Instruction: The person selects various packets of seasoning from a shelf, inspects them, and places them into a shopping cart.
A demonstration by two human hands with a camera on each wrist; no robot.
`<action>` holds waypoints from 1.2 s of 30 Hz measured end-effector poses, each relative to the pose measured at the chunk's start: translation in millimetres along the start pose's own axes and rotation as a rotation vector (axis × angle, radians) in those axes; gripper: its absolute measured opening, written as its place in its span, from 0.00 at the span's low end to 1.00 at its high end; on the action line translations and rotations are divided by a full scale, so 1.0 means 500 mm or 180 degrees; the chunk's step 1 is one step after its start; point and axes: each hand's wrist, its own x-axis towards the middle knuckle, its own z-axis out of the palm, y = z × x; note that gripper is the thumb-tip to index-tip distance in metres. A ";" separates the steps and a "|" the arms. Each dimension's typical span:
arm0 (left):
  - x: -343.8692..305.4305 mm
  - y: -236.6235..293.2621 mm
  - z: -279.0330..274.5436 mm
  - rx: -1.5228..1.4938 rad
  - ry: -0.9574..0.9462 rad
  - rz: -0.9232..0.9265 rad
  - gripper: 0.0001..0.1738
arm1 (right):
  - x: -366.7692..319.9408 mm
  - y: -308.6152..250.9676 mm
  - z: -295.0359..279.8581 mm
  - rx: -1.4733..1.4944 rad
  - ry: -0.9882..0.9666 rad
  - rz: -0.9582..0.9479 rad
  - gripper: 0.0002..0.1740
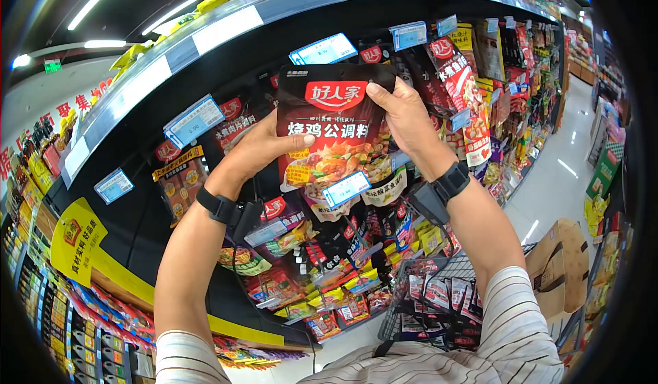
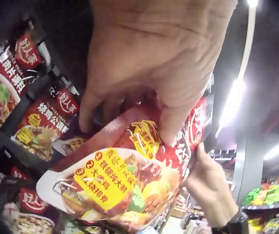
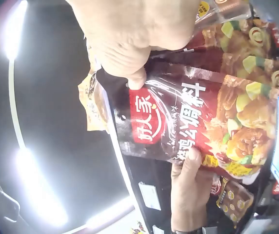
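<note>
Both hands hold a dark red seasoning packet (image 1: 329, 120) upright in front of the hanging display. Its front has a red logo, white lettering and a picture of a cooked dish. My left hand (image 1: 257, 145) grips the left edge, thumb lying across the front. At the upper right corner, my right hand (image 1: 411, 120) pinches the packet with its thumb on the front. In the right wrist view, more packets of the same look (image 3: 234, 34) overlap behind the front one. From the left wrist, the packet's yellow label (image 2: 105, 178) shows below the left hand (image 2: 154, 53).
Price tags (image 1: 346, 191) stick out on hooks around the packet, among rows of hanging packets (image 1: 473, 96). A shelf edge (image 1: 226, 31) runs above. Below right stands a shopping basket (image 1: 394, 315) with several packets, beside a brown paper bag (image 1: 565, 267).
</note>
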 end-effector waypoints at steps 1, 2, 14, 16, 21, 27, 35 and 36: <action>-0.003 -0.001 0.001 0.0148 0.0099 -0.0085 0.28 | -0.007 -0.007 0.005 -0.0039 -0.0059 -0.0016 0.13; -0.007 -0.002 0.002 0.0292 0.0201 -0.0176 0.24 | -0.013 -0.014 0.013 -0.0075 -0.0119 -0.0024 0.12; -0.014 -0.029 0.034 0.1615 0.1382 0.1156 0.07 | -0.041 -0.075 0.031 -0.1319 -0.0438 -0.0471 0.08; -0.010 -0.027 0.038 0.1653 0.1416 0.1216 0.07 | -0.042 -0.076 0.031 -0.1183 -0.0394 -0.0434 0.09; 0.009 -0.013 0.052 0.1091 0.1443 0.1218 0.08 | -0.053 -0.104 0.029 -0.1306 -0.0131 -0.0365 0.09; -0.021 0.031 0.076 0.0564 0.1355 0.1159 0.06 | -0.048 -0.164 0.042 -0.1535 -0.0233 -0.1005 0.13; -0.189 0.162 0.222 0.0211 0.0470 0.0117 0.08 | -0.197 -0.302 -0.003 -0.0942 -0.0787 0.0091 0.20; -0.214 0.153 0.251 0.0249 0.0357 0.0000 0.08 | -0.239 -0.316 -0.009 -0.1387 -0.0644 0.0262 0.19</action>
